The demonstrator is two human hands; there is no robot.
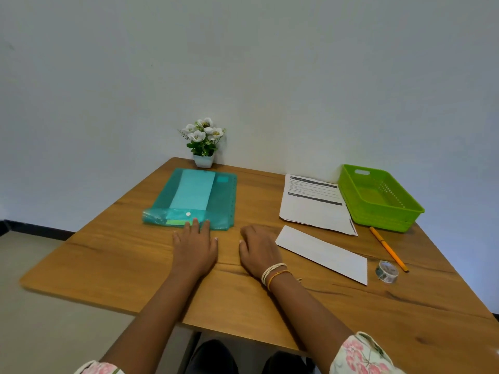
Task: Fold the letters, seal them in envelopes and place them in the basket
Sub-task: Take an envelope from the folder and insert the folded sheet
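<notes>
A wooden table [113, 260] meets a pale wall. Both hands lie flat, fingers relaxed, holding nothing. The right hand [258, 249] lies just left of the envelope [322, 253], whose long axis runs diagonally. Letters [313, 209] lie beyond it, beside the apparently empty basket [378, 197]. The left hand [195, 245] is farther.

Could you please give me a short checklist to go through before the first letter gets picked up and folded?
1. Both hands free: left hand and right hand rest on the table, holding nothing: ok.
2. Printed letters within reach, lying flat, unfolded: ok.
3. White envelope beside the right hand: ok.
4. Green basket holds nothing, ready: ok.
5. Tape roll at hand for sealing: ok.
6. Number of sheets in the stack: cannot tell.
</notes>
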